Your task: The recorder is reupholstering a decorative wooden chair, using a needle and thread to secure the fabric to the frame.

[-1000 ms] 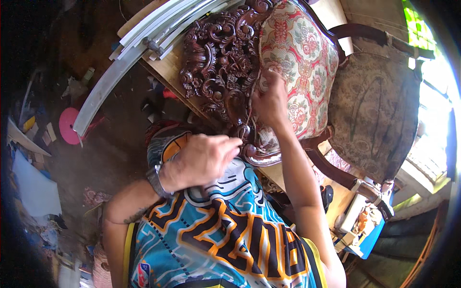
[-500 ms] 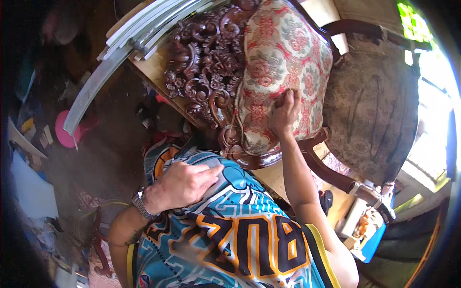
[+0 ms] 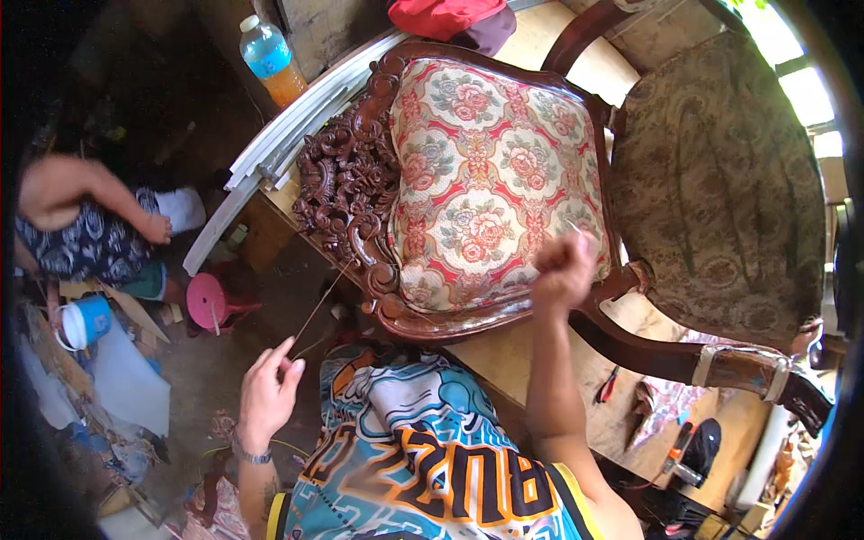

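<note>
A carved, glossy wooden chair part (image 3: 346, 202) with a floral padded panel (image 3: 481, 162) lies on a plywood bench (image 3: 477, 373) beside an old chair frame with faded, stained upholstery (image 3: 711, 198). My left hand (image 3: 270, 396), low left of the carving, pinches a thin brown cord (image 3: 317, 310) that stretches up toward the carving. My right hand (image 3: 562, 274) is closed over the lower right part of the floral panel, a small pale tip at its fingers; what it grips is too small to name.
Another person (image 3: 90, 216) is at the left, above scrap boards, near a white bucket (image 3: 85, 319) and pink stool (image 3: 207, 301). Pale strips (image 3: 292, 130), an orange-liquid bottle (image 3: 270, 72) and red cloth (image 3: 441, 18) edge the bench's back. Pliers (image 3: 607, 385) and other tools lie at the right.
My left hand has moved left, off my shirt, with cord now showing. My right hand has moved right and lower on the panel. The view has shifted, bringing the other person into clear sight.
</note>
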Available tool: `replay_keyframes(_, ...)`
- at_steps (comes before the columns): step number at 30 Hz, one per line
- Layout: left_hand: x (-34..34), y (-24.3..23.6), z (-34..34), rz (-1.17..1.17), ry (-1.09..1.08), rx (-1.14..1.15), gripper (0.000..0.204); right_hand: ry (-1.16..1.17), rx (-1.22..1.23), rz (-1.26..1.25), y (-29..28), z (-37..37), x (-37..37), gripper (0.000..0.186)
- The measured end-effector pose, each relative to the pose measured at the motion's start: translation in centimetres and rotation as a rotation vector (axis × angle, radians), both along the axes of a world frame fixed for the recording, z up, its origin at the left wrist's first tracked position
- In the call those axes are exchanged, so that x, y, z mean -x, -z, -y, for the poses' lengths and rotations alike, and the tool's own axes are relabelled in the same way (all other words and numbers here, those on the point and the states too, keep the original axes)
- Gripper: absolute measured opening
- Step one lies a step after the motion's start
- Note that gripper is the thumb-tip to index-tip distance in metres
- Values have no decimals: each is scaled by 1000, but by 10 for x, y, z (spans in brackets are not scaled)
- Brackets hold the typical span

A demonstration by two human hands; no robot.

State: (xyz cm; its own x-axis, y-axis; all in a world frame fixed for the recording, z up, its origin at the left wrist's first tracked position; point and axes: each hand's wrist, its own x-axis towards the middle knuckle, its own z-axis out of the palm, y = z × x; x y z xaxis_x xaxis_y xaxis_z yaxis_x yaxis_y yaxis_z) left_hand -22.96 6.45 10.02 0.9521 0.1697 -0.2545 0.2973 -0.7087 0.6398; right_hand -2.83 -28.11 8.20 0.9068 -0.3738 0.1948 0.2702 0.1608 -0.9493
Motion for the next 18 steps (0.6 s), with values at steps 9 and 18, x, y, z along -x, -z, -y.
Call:
replay_keyframes(9, 105, 21, -60, -64, -585, 355, 32, -281, -323, 21, -70, 78, 107, 18)
replay_keyframes(18, 28, 77, -99, -148, -228, -249, 35, -984, -583, -567, -50, -1, 152, 26)
